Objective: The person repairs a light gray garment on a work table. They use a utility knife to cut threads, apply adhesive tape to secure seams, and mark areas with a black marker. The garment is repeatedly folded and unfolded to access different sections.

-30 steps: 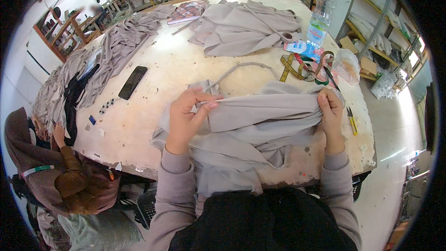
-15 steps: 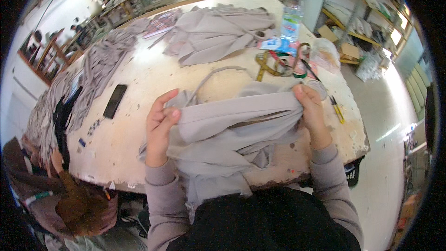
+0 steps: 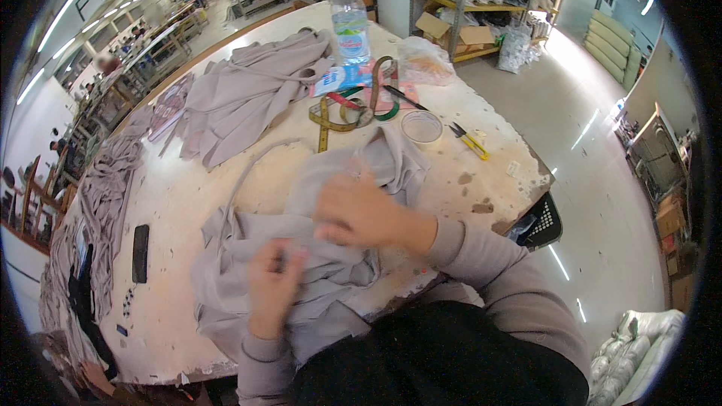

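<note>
- The grey cloth [image 3: 226, 257] is being borne in loose, rumpled folds by the near part of the table [image 3: 177, 210], directly before the person.
- The left hand [image 3: 274, 286] is being held over the near part of that cloth, its fingers curled inward; they are being blurred by motion, so whether any fabric is being gripped cannot be told.
- The right hand [image 3: 361, 214] is being held farther out and to the right, above the same cloth, fingers bent; it too is being blurred, and whether it is closed on fabric cannot be told.
- A thin grey strip [image 3: 257, 156] is being seen curving over the tabletop on the cloth's far side.
- Beyond the right hand, a roll of tape [image 3: 422, 128] is being flanked by yellow-handled snips [image 3: 472, 143] on its right and a looped tape measure [image 3: 323, 126] on its left.
- Farther back, a clear bottle [image 3: 349, 26] is being supported upright beside a second pile of grey cloth [image 3: 237, 98].
- On the left, a dark phone [image 3: 141, 253] is being borne flat by the tabletop, near a black cloth [image 3: 84, 301].
- At the lower left, a co-worker's hand [image 3: 96, 374] is being held close to that black cloth.
</note>
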The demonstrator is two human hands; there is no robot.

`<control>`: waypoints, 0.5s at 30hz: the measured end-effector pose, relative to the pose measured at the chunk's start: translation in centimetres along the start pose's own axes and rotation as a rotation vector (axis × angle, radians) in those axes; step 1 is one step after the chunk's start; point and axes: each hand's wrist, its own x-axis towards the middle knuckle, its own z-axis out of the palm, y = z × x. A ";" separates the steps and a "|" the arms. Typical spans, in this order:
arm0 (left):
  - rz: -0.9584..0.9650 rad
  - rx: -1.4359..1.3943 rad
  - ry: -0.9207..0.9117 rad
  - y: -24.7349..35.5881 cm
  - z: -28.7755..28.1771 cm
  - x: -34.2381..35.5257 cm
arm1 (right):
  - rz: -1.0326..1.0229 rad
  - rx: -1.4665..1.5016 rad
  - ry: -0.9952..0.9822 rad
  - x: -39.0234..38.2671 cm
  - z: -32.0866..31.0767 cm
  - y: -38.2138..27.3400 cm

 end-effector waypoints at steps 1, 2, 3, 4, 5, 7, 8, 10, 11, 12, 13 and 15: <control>0.010 -0.093 0.192 -1.1 -1.2 0.9 | 0.108 -0.105 0.150 0.3 -0.6 1.4; -0.034 -0.314 0.362 -2.3 -2.6 1.6 | 0.197 -0.220 0.240 0.8 -1.3 3.2; 0.027 -0.688 0.494 -3.6 -3.9 2.4 | 0.359 -0.229 0.334 0.5 -2.8 5.4; 0.042 -1.177 0.530 -4.8 -5.3 3.1 | 0.541 -0.246 0.340 -0.2 -4.8 7.8; 0.064 -1.159 0.593 -5.6 -5.9 3.3 | 0.800 -0.488 0.150 -1.3 -6.8 9.9; 0.134 -1.143 0.704 -6.5 -6.0 4.0 | 1.192 -0.772 -0.075 -4.3 -9.0 12.5; 0.163 -1.086 0.628 -6.5 -5.4 4.0 | 1.251 -0.770 -0.158 -5.6 -9.6 13.6; 0.177 -1.018 0.525 -5.7 -2.8 3.6 | 1.334 -0.720 -0.287 -7.4 -10.1 15.5; 0.004 -0.910 0.490 -5.2 -1.6 3.1 | 1.315 -0.671 -0.306 -8.0 -9.9 16.3; -0.096 -0.855 0.440 -4.7 -0.4 2.7 | 1.262 -0.611 -0.311 -8.6 -9.6 16.9; -0.053 -0.898 0.342 -4.3 0.6 2.2 | 1.275 -0.589 -0.352 -9.0 -9.3 17.6; 0.112 -0.935 0.209 -3.7 1.7 1.9 | 1.222 -0.611 -0.304 -9.9 -9.1 18.7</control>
